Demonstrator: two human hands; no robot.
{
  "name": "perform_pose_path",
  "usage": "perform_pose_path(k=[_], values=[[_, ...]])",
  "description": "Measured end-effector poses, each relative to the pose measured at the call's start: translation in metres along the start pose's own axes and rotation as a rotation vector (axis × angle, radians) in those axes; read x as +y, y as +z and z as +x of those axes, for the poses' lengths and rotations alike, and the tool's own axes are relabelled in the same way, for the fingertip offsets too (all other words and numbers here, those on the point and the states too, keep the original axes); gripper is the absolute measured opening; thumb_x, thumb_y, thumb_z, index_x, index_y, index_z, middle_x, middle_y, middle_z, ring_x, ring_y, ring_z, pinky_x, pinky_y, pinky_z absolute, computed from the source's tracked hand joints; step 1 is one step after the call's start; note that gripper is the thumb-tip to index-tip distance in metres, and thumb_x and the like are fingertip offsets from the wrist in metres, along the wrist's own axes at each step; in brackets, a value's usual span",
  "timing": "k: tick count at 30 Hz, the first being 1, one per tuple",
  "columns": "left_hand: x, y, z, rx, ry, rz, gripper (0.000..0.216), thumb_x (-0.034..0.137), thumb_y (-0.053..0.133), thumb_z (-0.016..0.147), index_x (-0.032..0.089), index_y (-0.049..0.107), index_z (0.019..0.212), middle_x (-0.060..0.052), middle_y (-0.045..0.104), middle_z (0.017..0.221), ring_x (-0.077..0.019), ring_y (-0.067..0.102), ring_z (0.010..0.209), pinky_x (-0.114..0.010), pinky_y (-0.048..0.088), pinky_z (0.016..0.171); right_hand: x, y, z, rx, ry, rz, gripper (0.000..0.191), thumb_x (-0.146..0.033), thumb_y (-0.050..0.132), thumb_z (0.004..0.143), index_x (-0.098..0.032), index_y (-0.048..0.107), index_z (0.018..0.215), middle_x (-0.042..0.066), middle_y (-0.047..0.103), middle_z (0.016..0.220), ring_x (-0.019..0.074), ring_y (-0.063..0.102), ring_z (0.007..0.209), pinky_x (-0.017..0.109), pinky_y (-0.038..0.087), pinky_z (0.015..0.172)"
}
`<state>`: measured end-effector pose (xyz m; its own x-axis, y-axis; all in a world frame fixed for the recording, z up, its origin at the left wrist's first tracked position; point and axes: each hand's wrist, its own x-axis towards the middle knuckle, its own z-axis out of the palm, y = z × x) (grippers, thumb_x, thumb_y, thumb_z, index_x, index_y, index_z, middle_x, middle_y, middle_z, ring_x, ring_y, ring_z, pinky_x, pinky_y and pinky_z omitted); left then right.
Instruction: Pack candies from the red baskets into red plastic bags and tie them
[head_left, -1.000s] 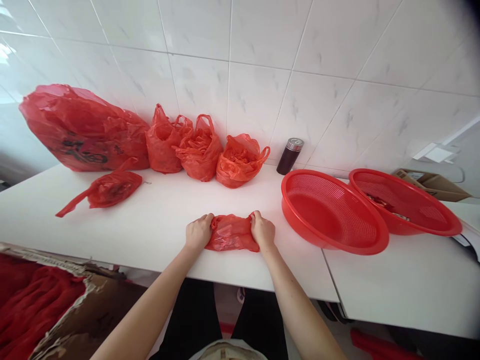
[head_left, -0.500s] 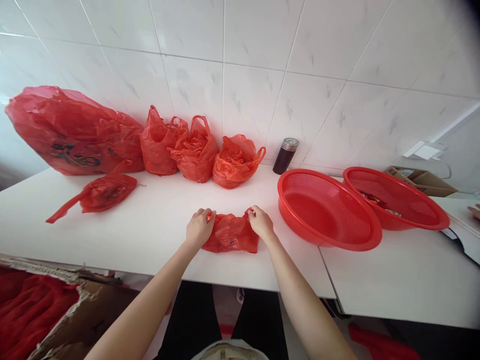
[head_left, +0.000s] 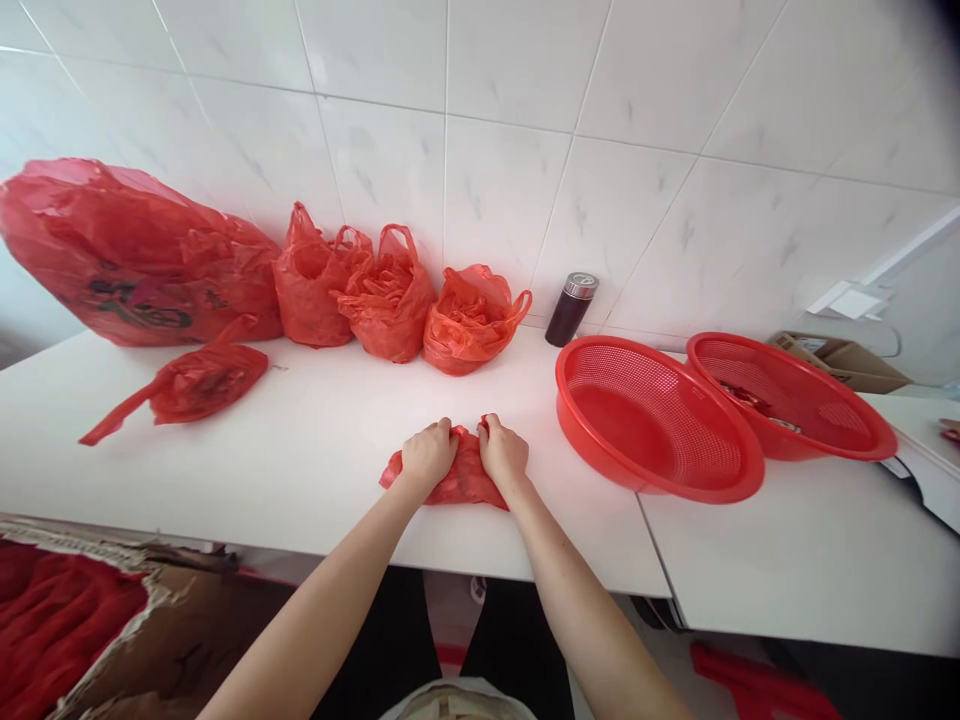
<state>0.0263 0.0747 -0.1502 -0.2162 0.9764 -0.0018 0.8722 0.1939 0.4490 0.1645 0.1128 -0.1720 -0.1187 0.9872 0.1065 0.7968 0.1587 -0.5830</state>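
Observation:
A small red plastic bag [head_left: 463,480] lies on the white table [head_left: 315,450] near its front edge, bunched up between my two hands. My left hand [head_left: 427,455] grips its left part with the fingers curled. My right hand [head_left: 501,452] grips its right part the same way, and the two hands sit close together over the bag. Most of the bag is hidden under them.
Several filled red bags [head_left: 390,295] and one large red bag [head_left: 127,255] line the tiled wall, with a tied red bag [head_left: 195,383] in front. A dark flask [head_left: 570,310] and two red mesh baskets [head_left: 652,415] [head_left: 791,395] stand to the right. An open carton [head_left: 82,620] is lower left.
My hands have come together from the bag's two ends toward its middle, bunching the bag into a smaller lump. The view has shifted slightly.

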Motion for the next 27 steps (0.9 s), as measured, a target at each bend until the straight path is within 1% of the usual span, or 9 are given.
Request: perform_pose_path(k=[3,7,11,15,18,21,23,24,27], values=[[-0.003,0.000,-0.001,0.043,-0.027,-0.101,0.023,0.034,0.041,0.090,0.020,0.058,0.085,-0.010,0.069,0.086,-0.0271,0.065,0.079,-0.037,0.043,0.072,0.002,0.000,0.001,0.080,0.048,0.158,0.019,-0.037,0.041,0.094,-0.023,0.054,0.097,0.003,0.068,0.090,0.0172,0.061,0.083,0.025,0.036,0.069],[-0.016,-0.003,-0.004,0.108,-0.086,-0.323,0.040,0.047,0.031,0.094,0.021,0.057,0.078,-0.006,0.066,0.073,-0.0234,0.063,0.072,-0.035,0.044,0.069,0.010,-0.008,0.004,0.188,0.122,0.487,0.033,-0.045,0.024,0.095,-0.022,0.047,0.097,0.008,0.066,0.105,0.0159,0.063,0.089,0.026,0.045,0.070],[-0.035,-0.013,-0.012,0.148,-0.129,-0.575,0.046,0.055,0.033,0.091,0.020,0.058,0.075,-0.006,0.068,0.080,-0.0196,0.063,0.072,-0.032,0.049,0.069,0.022,-0.015,0.006,0.233,0.157,0.807,0.031,-0.046,0.022,0.092,-0.023,0.039,0.082,0.007,0.068,0.089,0.0161,0.065,0.079,0.027,0.050,0.066],[-0.053,-0.023,-0.033,0.184,-0.175,-0.753,0.047,0.060,0.038,0.086,0.018,0.057,0.077,-0.006,0.067,0.078,-0.0198,0.066,0.071,-0.031,0.052,0.064,0.027,-0.013,0.002,0.286,0.194,1.042,0.027,-0.045,0.029,0.087,-0.025,0.025,0.071,0.001,0.054,0.062,0.0154,0.060,0.063,0.028,0.050,0.061],[-0.063,-0.025,-0.046,0.209,-0.211,-0.799,0.047,0.061,0.039,0.086,0.017,0.056,0.080,-0.006,0.064,0.070,-0.0219,0.067,0.072,-0.032,0.053,0.062,0.026,-0.010,0.001,0.296,0.205,1.161,0.026,-0.044,0.034,0.086,-0.024,0.025,0.071,-0.005,0.043,0.057,0.0131,0.055,0.058,0.026,0.049,0.060],[-0.068,-0.028,-0.046,0.218,-0.232,-0.760,0.045,0.055,0.039,0.087,0.016,0.058,0.078,-0.007,0.064,0.069,-0.0234,0.068,0.070,-0.035,0.054,0.062,0.026,-0.010,0.000,0.252,0.196,1.232,0.027,-0.045,0.041,0.085,-0.023,0.033,0.072,-0.006,0.045,0.059,0.0123,0.055,0.059,0.025,0.048,0.059],[-0.065,-0.034,-0.041,0.253,-0.222,-0.684,0.035,0.046,0.041,0.088,0.015,0.059,0.084,-0.008,0.066,0.076,-0.0244,0.069,0.074,-0.039,0.055,0.067,0.027,-0.011,-0.001,0.215,0.188,1.269,0.028,-0.047,0.047,0.083,-0.023,0.038,0.072,-0.005,0.050,0.060,0.0121,0.055,0.059,0.025,0.048,0.059],[-0.061,-0.038,-0.038,0.288,-0.205,-0.632,0.029,0.039,0.042,0.089,0.016,0.059,0.093,-0.010,0.068,0.085,-0.0254,0.068,0.083,-0.043,0.054,0.074,0.028,-0.012,-0.001,0.202,0.187,1.289,0.028,-0.047,0.049,0.082,-0.022,0.039,0.073,-0.005,0.051,0.061,0.0120,0.055,0.059,0.025,0.048,0.059],[-0.038,-0.050,-0.035,0.373,-0.058,-0.449,0.033,0.022,0.043,0.088,0.022,0.053,0.120,-0.013,0.059,0.127,-0.0263,0.053,0.120,-0.049,0.039,0.102,0.031,-0.013,-0.002,0.182,0.202,1.353,0.027,-0.046,0.050,0.082,-0.022,0.041,0.073,-0.005,0.054,0.062,0.0124,0.058,0.061,0.027,0.051,0.063]])
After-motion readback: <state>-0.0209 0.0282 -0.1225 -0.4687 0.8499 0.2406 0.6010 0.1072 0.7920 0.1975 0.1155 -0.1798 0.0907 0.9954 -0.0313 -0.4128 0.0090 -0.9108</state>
